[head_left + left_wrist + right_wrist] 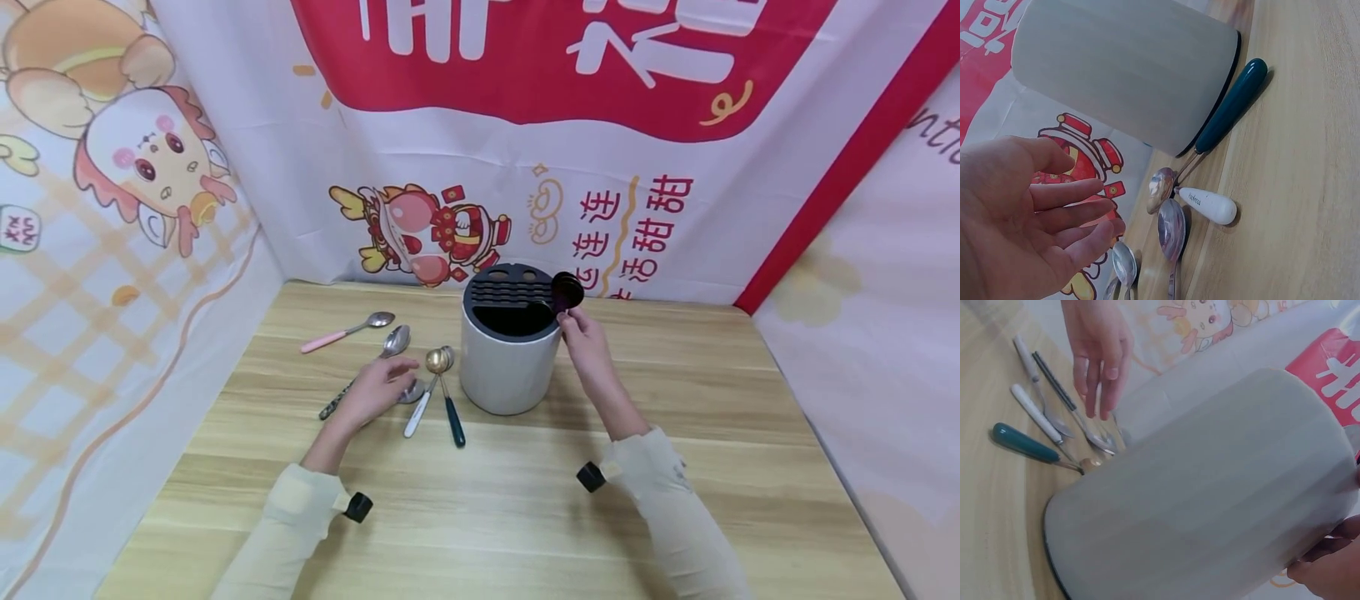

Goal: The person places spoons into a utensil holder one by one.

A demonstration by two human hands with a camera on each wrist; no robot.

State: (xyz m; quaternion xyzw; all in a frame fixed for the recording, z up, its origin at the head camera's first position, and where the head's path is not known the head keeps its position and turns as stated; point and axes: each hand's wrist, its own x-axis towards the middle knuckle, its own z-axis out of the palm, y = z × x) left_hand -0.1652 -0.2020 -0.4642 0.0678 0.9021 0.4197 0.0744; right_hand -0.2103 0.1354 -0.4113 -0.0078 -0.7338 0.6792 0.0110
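A light grey utensil holder (508, 371) with a black slotted top (510, 292) stands upright on the table. At its right rim my right hand (588, 346) pinches a dark, round-bowled stack of spoons (567, 290); in the right wrist view the fingers (1329, 565) are partly cut off. My left hand (375, 390) hovers with fingers loosely extended over the spoons left of the holder. Nearest it lie a spoon with a patterned handle (396, 342) and another spoon's bowl (412, 392). A white-handled spoon (417, 417) and a green-handled spoon (455, 425) lie closer to the holder, bowls overlapping.
A pink-handled spoon (324, 342) lies farther back on the left. The wooden table (480, 517) meets a printed cloth backdrop (420, 150) behind the holder, with more cloth at both sides. A black wrist device (358, 507) sits by the left sleeve.
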